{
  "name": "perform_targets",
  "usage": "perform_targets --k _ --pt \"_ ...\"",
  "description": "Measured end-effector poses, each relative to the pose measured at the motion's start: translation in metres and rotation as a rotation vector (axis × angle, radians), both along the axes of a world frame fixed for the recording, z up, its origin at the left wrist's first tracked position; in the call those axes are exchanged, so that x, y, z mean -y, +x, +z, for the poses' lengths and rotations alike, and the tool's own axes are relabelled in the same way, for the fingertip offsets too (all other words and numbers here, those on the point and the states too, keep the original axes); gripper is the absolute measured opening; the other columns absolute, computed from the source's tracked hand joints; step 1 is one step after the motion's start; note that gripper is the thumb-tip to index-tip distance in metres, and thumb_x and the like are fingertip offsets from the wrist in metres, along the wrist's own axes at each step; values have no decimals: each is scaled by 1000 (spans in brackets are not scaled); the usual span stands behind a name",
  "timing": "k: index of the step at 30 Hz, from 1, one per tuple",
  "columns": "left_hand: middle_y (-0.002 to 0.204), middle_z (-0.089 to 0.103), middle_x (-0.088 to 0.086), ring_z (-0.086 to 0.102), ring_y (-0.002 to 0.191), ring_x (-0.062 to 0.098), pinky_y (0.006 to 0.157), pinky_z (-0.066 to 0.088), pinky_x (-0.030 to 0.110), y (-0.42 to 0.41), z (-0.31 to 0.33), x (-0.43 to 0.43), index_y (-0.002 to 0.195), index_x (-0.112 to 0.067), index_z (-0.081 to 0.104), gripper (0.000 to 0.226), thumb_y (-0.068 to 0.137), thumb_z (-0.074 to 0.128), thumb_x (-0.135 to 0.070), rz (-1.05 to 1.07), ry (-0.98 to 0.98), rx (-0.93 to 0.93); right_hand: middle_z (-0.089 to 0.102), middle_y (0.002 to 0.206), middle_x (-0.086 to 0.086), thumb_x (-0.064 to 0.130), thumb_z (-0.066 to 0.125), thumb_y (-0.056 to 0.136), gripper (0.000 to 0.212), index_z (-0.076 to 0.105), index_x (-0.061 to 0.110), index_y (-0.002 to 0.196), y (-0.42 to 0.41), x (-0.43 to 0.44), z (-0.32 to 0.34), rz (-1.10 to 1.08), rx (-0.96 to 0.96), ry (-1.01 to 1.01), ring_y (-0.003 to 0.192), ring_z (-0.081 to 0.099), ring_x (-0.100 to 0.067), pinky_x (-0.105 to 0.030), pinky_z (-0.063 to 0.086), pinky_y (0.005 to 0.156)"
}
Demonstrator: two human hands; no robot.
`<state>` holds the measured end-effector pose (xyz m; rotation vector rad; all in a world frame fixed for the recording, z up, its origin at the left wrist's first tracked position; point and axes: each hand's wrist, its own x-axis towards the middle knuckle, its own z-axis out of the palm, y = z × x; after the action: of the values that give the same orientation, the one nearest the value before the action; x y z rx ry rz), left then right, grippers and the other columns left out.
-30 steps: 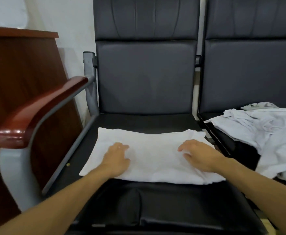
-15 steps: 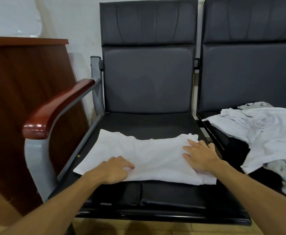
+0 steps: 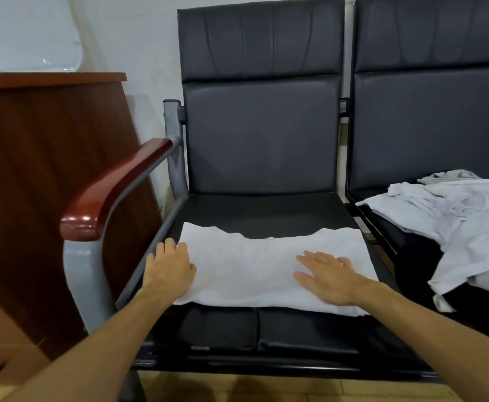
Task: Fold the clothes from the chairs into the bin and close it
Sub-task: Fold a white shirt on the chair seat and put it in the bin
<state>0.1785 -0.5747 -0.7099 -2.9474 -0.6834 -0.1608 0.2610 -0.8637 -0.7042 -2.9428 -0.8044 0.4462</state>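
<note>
A folded white garment (image 3: 254, 268) lies flat across the front of the black seat of the left chair (image 3: 260, 210). My left hand (image 3: 169, 265) is at the garment's left edge, thumb on top of the cloth and fingers bent over the edge, gripping it. Flat on the right part of the garment rests my right hand (image 3: 327, 275), its fingers straight and spread. A loose pile of pale grey and white clothes (image 3: 452, 227) lies crumpled on the right chair (image 3: 428, 117). No bin is in view.
A red-brown wooden armrest (image 3: 112, 190) on a grey metal frame stands just left of my left hand. Beyond it is a dark wooden desk panel (image 3: 43, 175). The chair backs rise close behind the seats, against a white wall.
The view has pulled back. My left hand slid from the garment's front to its left edge. My right hand moved inward from the right edge and lies flat.
</note>
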Motion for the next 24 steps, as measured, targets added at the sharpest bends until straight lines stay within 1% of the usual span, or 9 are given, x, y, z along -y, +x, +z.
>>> perform_targets --k 3,6,9,11,13,16,19,21,24 --pt "138 39 6 39 127 22 104 34 37 -5 -1 -5 134 -13 39 51 93 48 -42 29 123 -62 2 163 5 63 25 97 68 11 30 154 3 1 -3 -21 -137 -42 150 2 -18 -45 4 119" --pt "139 38 8 36 129 25 106 32 38 -4 3 -8 131 -14 44 46 93 51 -38 52 37 -119 0 163 7 63 30 96 69 12 31 154 5 4 -2 27 -146 -143 150 0 -16 -44 3 120" --pt "141 37 10 35 132 27 108 33 39 -4 3 -4 135 -14 41 45 95 51 -29 51 -42 -174 3 162 11 64 38 94 72 14 31 154 3 5 5 28 -208 -116 149 5 -15 -43 4 120" --pt "141 39 13 38 131 29 107 35 40 -4 2 2 137 -9 36 41 98 46 -19 27 -104 -167 4 162 11 62 47 91 77 15 30 154 0 10 12 42 -333 -54 148 7 -14 -38 7 120" --pt "138 44 17 45 124 30 100 41 38 -3 6 8 136 -3 33 40 98 42 -11 67 -313 -71 5 160 12 61 56 87 84 15 30 153 -6 16 17 55 -443 -18 148 10 -13 -32 11 120" --pt "128 51 17 52 103 27 82 42 33 -6 19 12 138 2 32 43 98 41 -10 224 -698 59 14 157 12 63 58 84 84 20 29 151 -13 20 20 66 -449 -13 144 19 -14 -31 18 118" --pt "117 53 14 53 98 28 85 45 35 -17 28 6 128 0 41 39 93 53 -12 309 -1121 105 29 149 11 65 49 88 68 33 31 144 -17 20 18 66 -345 2 134 35 -13 -32 25 113" --pt "108 60 18 60 94 33 86 51 43 -26 35 3 118 1 49 34 88 62 -8 415 -1400 160 40 139 10 64 42 92 52 45 32 133 -17 18 14 72 -218 25 126 43 -13 -34 29 109" --pt "96 69 19 65 84 31 80 54 42 -34 49 9 102 -1 62 20 86 68 -12 498 -1709 226 49 122 8 61 40 94 37 55 32 113 -13 15 5 72 -117 68 113 48 -14 -35 35 103"
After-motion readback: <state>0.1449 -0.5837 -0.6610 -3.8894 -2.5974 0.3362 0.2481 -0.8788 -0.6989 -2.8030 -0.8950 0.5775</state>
